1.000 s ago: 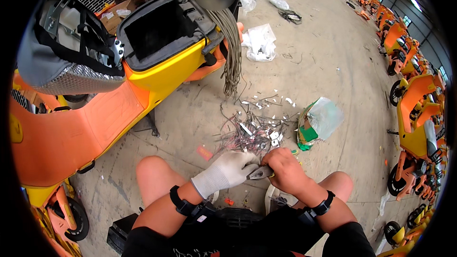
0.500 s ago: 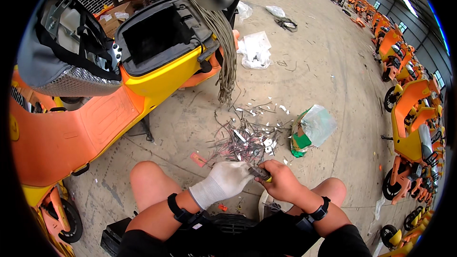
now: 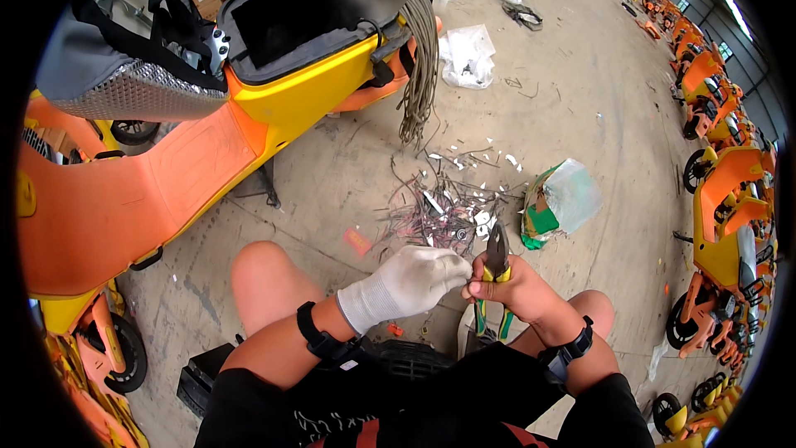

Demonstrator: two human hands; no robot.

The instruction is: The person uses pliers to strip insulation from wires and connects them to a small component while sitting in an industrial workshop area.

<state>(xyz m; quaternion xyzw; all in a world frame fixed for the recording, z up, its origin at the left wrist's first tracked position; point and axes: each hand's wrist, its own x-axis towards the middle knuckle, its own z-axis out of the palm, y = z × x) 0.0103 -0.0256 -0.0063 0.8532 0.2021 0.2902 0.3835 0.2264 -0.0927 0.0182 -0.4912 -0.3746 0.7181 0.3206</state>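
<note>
My left hand point(image 3: 412, 282), in a white knit glove, is closed in a pinch close to my right hand; what its fingertips hold is too small to make out. My bare right hand point(image 3: 518, 286) grips a pair of pliers point(image 3: 497, 259) with yellow and green handles. The dark jaws point away from me, and the handles hang down below my fist. Beyond both hands a pile of cut wires and scraps point(image 3: 444, 211) lies on the concrete floor. A green and clear plastic bag point(image 3: 564, 199) stands to the right of that pile.
An orange and yellow scooter point(image 3: 191, 166) stands at the left, its seat point(image 3: 108, 75) tipped up. A bundle of cables point(image 3: 421, 66) hangs over its rear. White plastic bags point(image 3: 468, 56) lie farther off. Rows of scooters point(image 3: 721, 224) line the right side. A red scrap point(image 3: 358, 241) lies near my knee.
The pliers have turned in my right hand, from jaws toward my left hand to jaws pointing away from me. My gloved fingers stay pinched beside them. The whole view has shifted slightly.
</note>
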